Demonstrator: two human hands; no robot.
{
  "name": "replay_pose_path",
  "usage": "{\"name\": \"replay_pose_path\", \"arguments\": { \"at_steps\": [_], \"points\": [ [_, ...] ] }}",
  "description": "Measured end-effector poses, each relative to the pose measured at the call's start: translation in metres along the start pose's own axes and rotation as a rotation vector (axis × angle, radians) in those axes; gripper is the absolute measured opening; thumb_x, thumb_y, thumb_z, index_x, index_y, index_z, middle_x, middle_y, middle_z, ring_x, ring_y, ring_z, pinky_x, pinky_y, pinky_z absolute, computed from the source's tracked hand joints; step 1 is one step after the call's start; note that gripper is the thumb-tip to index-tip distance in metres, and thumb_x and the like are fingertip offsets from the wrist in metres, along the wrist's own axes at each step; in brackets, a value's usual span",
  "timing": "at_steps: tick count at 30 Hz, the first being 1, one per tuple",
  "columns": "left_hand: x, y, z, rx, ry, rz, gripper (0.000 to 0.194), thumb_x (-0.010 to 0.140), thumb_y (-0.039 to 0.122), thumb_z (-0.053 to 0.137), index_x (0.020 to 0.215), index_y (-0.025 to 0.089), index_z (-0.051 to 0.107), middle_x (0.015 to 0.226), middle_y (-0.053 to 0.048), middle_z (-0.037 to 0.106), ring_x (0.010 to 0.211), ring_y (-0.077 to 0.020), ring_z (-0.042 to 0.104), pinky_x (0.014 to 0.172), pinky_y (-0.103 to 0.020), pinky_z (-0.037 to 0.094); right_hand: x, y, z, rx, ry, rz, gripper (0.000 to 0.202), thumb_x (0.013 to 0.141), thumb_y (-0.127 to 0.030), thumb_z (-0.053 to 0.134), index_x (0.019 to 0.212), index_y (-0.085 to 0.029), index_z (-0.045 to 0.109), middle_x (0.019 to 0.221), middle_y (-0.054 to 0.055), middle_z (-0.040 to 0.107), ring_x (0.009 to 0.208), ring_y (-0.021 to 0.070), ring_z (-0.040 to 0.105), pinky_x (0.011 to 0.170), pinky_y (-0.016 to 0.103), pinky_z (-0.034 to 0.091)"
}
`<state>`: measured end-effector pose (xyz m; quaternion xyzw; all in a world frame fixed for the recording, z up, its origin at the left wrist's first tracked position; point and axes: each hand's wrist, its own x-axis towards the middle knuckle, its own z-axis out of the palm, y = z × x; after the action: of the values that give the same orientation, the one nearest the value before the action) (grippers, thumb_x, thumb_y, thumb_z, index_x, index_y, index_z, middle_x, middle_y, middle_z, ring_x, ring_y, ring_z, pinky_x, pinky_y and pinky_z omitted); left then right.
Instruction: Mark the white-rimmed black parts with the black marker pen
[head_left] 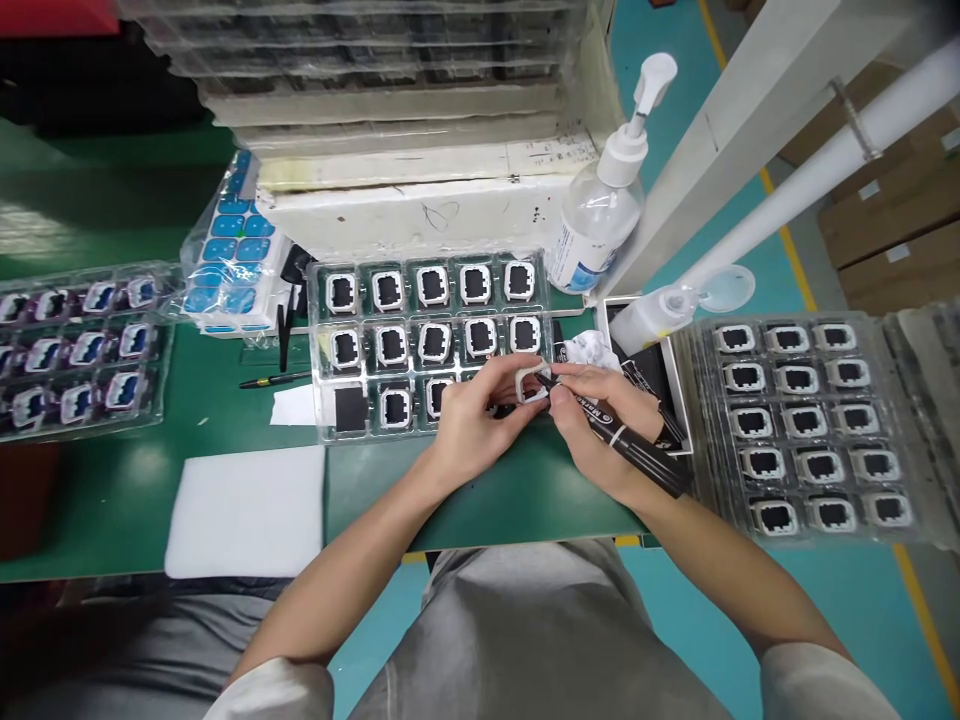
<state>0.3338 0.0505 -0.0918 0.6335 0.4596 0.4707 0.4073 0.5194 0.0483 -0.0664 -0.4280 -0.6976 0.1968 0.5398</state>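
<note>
My left hand (480, 415) pinches a small white square frame (531, 384) between thumb and fingers, above the lower right of a clear plastic tray (319, 385). In my right hand (600, 425) is a black marker pen (637, 455), its tip meeting the inside edge of the frame. The tray holds rows of similar white-rimmed frames (433, 287). One pocket (350, 409) at its lower left shows only a dark bottom. My left hand hides some of the tray's lower right pockets.
A pump bottle (592, 225) and a squeeze bottle (652, 318) stand right of the tray. Stacked trays (817, 430) sit at the far right, more (405, 100) behind. A white foam sheet (247, 510), a pen (274, 380) and another tray (82, 350) lie left.
</note>
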Motion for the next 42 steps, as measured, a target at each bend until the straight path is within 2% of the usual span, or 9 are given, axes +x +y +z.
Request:
{"name": "replay_pose_path", "arguments": {
  "at_steps": [5,14,18,24,30,32,38,40,42],
  "points": [
    [-0.001,-0.001,-0.001,0.043,0.003,0.015,0.034,0.102,0.034,0.084,0.133,0.024,0.075,0.115,-0.002,0.088,0.101,-0.0188,0.088,0.091,-0.024,0.073,0.002,0.0,0.0,-0.01,0.003,-0.013,0.006,0.106,-0.017,0.075,0.105,-0.023,0.072,0.109,0.004,0.084,0.106,0.0203,0.085,0.092,0.031,0.075],
    [-0.001,0.001,0.0,0.093,0.007,0.069,0.032,0.103,0.028,0.083,0.134,0.025,0.075,0.111,-0.002,0.088,0.098,-0.0186,0.088,0.087,-0.023,0.071,0.004,0.0,-0.001,-0.004,-0.002,-0.009,0.007,0.105,-0.016,0.075,0.105,-0.022,0.071,0.11,0.003,0.084,0.103,0.018,0.085,0.093,0.027,0.073],
    [-0.002,-0.002,0.0,0.099,0.021,0.072,0.034,0.101,0.027,0.084,0.134,0.024,0.075,0.105,-0.001,0.088,0.093,-0.0179,0.088,0.082,-0.022,0.07,0.003,0.002,0.003,-0.036,-0.008,-0.053,0.009,0.105,-0.015,0.075,0.106,-0.023,0.07,0.105,0.003,0.083,0.104,0.02,0.085,0.093,0.03,0.075],
    [-0.004,-0.001,0.001,0.127,0.03,0.041,0.033,0.101,0.03,0.082,0.133,0.023,0.076,0.101,-0.001,0.088,0.086,-0.0173,0.086,0.075,-0.023,0.07,0.003,0.006,0.011,-0.055,0.04,-0.229,0.018,0.101,-0.008,0.074,0.108,-0.024,0.069,0.094,0.0,0.08,0.097,0.02,0.085,0.096,0.034,0.076],
    [-0.005,-0.001,0.0,0.032,0.026,0.007,0.038,0.099,0.033,0.088,0.134,0.024,0.077,0.109,-0.004,0.089,0.101,-0.022,0.089,0.092,-0.028,0.074,-0.001,0.006,0.002,0.063,-0.028,0.058,0.006,0.107,-0.018,0.074,0.105,-0.023,0.07,0.108,0.002,0.083,0.1,0.0188,0.085,0.087,0.03,0.073],
    [-0.005,-0.001,0.001,0.007,0.028,0.016,0.038,0.098,0.031,0.089,0.134,0.024,0.077,0.109,-0.004,0.089,0.102,-0.0218,0.089,0.092,-0.028,0.074,-0.001,0.007,0.002,0.073,-0.037,0.104,0.005,0.108,-0.021,0.074,0.105,-0.023,0.071,0.109,0.002,0.083,0.1,0.0184,0.084,0.086,0.029,0.072],
    [-0.006,0.002,0.001,0.103,0.037,0.036,0.033,0.101,0.029,0.083,0.133,0.023,0.078,0.1,-0.001,0.088,0.085,-0.0164,0.086,0.075,-0.022,0.07,0.003,0.006,0.008,-0.01,-0.018,-0.193,0.016,0.102,-0.01,0.072,0.106,-0.026,0.071,0.091,-0.001,0.078,0.095,0.0204,0.084,0.099,0.037,0.076],
    [-0.006,0.002,0.0,0.134,0.038,0.046,0.034,0.101,0.031,0.084,0.134,0.023,0.078,0.099,-0.001,0.088,0.085,-0.017,0.086,0.074,-0.022,0.07,0.002,0.007,0.008,-0.025,-0.014,-0.17,0.014,0.103,-0.011,0.072,0.106,-0.025,0.072,0.095,0.0,0.08,0.099,0.0205,0.084,0.099,0.036,0.076],
    [-0.006,0.001,-0.001,0.13,0.034,0.065,0.036,0.101,0.031,0.086,0.135,0.024,0.078,0.103,-0.002,0.089,0.091,-0.0187,0.087,0.08,-0.023,0.072,0.0,0.007,0.006,-0.009,0.006,-0.064,0.007,0.107,-0.017,0.072,0.104,-0.024,0.071,0.098,0.001,0.081,0.102,0.0204,0.085,0.094,0.034,0.075]
  ]
}}
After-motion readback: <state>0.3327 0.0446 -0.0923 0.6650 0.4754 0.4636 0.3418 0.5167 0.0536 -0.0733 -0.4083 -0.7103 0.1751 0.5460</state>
